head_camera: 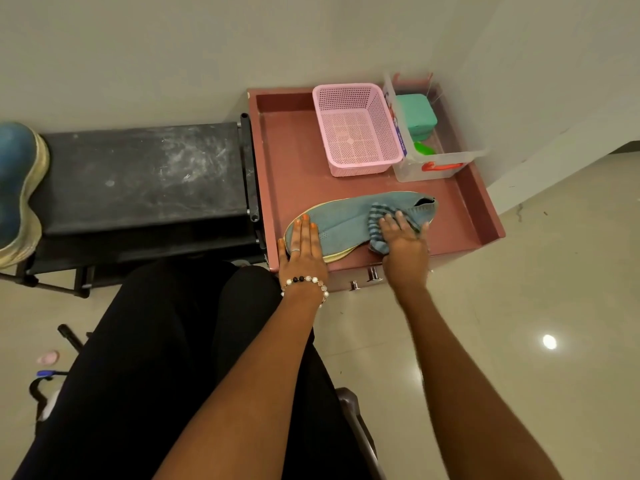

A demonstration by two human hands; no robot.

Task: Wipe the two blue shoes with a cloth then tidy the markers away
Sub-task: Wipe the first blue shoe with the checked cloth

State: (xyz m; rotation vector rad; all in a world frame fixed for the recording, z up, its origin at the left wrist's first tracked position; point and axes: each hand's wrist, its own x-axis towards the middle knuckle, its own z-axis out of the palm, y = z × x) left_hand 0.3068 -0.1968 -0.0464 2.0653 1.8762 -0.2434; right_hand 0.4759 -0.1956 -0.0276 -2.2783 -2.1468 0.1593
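On pink tray (pixel 464 199): knit blue shoe (pixel 343 220), perforated pink basket (pixel 356 129) behind.
Left hand (pixel 303 251) flat on toe; right hand (pixel 403 240) presses striped cloth (pixel 379 216).

Blue shoe (pixel 346 216), blue-striped cloth (pixel 379 220), pink perforated basket (pixel 356 129), dusky-pink tray (pixel 485 216), black worktop (pixel 138 171), second blue shoe (pixel 17 188) far left.
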